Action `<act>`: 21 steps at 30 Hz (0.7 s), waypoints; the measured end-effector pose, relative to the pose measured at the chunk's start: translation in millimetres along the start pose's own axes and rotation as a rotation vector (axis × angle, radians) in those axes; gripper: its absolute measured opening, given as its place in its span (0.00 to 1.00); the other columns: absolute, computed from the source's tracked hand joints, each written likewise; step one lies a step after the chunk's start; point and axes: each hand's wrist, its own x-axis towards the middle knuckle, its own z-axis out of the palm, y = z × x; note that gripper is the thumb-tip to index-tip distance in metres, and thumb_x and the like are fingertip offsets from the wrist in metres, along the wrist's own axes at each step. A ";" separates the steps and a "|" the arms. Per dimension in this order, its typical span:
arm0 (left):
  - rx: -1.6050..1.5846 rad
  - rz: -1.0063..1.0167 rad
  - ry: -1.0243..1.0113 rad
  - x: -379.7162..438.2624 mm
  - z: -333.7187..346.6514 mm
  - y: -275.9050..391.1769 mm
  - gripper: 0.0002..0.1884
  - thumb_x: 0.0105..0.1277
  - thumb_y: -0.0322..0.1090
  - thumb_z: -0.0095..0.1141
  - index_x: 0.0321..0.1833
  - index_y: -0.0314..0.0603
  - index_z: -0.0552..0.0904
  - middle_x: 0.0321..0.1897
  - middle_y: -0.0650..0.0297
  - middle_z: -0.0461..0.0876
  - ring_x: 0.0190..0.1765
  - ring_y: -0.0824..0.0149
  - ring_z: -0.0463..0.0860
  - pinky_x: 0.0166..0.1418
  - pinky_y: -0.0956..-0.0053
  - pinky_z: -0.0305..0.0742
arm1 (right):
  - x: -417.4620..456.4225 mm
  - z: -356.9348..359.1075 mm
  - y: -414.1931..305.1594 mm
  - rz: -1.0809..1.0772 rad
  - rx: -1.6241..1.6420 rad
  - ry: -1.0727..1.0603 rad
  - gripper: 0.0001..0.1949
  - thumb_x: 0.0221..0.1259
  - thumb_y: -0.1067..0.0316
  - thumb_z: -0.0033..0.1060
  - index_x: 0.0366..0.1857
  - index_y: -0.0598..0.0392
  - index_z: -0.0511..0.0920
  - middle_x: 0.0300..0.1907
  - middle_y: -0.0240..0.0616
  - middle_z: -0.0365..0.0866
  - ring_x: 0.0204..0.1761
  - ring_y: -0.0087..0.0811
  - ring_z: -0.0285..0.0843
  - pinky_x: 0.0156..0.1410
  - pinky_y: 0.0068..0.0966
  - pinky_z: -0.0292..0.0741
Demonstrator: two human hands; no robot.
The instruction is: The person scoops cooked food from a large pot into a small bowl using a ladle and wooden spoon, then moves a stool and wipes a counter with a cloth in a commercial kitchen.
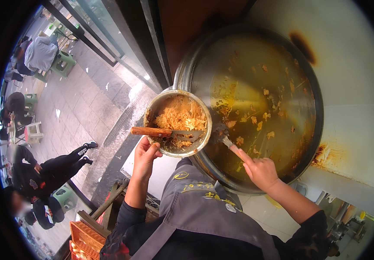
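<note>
My left hand (145, 156) grips the near rim of a round metal bowl (161, 150), thumb over the edge. Inside the bowl lies a crumbly orange-brown food (182, 115). A flat metal-bladed tool with a wooden handle (151, 131) rests across the bowl, its handle jutting out over the left rim. My right hand (261, 172) holds the handle of a utensil (227, 141) with its index finger stretched along it. The utensil's dark, blurred head is over the left part of a large round pan (268, 107), just right of the bowl. Yellowish oily film and browned scraps cover the pan's surface.
A pale wall or panel (353, 81) with brown stains borders the pan on the right. An orange basket (87, 239) and wooden poles (112, 200) stand at lower left. Beyond the doorway, people sit near green stools (64, 63); one person in black (52, 169) is closer.
</note>
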 end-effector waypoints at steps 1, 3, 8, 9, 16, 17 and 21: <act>0.011 -0.016 -0.020 2.6 0.7 1.8 0.14 0.64 0.31 0.53 0.52 0.38 0.77 0.38 0.69 0.81 0.29 0.82 0.73 0.32 0.88 0.70 | -20.0 -5.5 -0.1 0.021 -0.003 -0.055 0.26 0.58 0.65 0.59 0.63 0.49 0.69 0.18 0.36 0.76 0.20 0.37 0.76 0.29 0.35 0.72; 0.031 -0.047 -0.061 5.5 3.0 6.8 0.11 0.63 0.29 0.54 0.49 0.40 0.78 0.35 0.70 0.81 0.29 0.81 0.75 0.33 0.87 0.72 | -60.8 -18.0 4.6 0.046 -0.032 -0.194 0.25 0.59 0.65 0.58 0.63 0.50 0.69 0.20 0.38 0.78 0.21 0.40 0.77 0.30 0.35 0.72; 0.055 -0.099 -0.120 6.9 13.5 3.1 0.10 0.63 0.30 0.55 0.47 0.40 0.78 0.35 0.70 0.81 0.28 0.81 0.75 0.33 0.86 0.73 | -99.0 -47.9 30.8 0.225 0.099 -0.120 0.24 0.59 0.65 0.59 0.61 0.50 0.71 0.22 0.43 0.78 0.22 0.43 0.77 0.29 0.37 0.71; 0.053 -0.110 -0.118 5.9 22.5 -4.7 0.10 0.63 0.30 0.55 0.47 0.40 0.78 0.35 0.70 0.80 0.29 0.81 0.75 0.34 0.86 0.73 | -97.8 -50.3 45.7 0.240 0.108 -0.040 0.23 0.58 0.64 0.60 0.60 0.50 0.72 0.21 0.43 0.78 0.22 0.43 0.76 0.28 0.37 0.70; 0.074 -0.154 -0.107 -7.6 43.5 -18.0 0.09 0.64 0.29 0.55 0.46 0.39 0.77 0.34 0.69 0.79 0.29 0.80 0.76 0.34 0.84 0.75 | 84.8 -36.9 132.3 0.317 0.107 0.378 0.20 0.67 0.59 0.51 0.62 0.46 0.71 0.29 0.47 0.82 0.27 0.46 0.81 0.32 0.39 0.76; 0.080 -0.157 -0.102 -10.0 45.7 -21.5 0.09 0.64 0.29 0.55 0.46 0.38 0.77 0.33 0.69 0.79 0.30 0.79 0.76 0.35 0.83 0.75 | 117.7 -33.1 144.6 0.363 0.096 0.382 0.19 0.67 0.58 0.50 0.61 0.45 0.71 0.30 0.47 0.83 0.29 0.47 0.81 0.34 0.40 0.76; 0.087 -0.124 -0.049 -16.9 51.6 -32.2 0.10 0.64 0.28 0.55 0.47 0.37 0.76 0.35 0.68 0.79 0.32 0.78 0.77 0.36 0.82 0.75 | 224.0 -8.7 179.7 0.444 0.077 0.498 0.18 0.68 0.56 0.46 0.60 0.41 0.73 0.32 0.47 0.83 0.32 0.49 0.82 0.40 0.43 0.77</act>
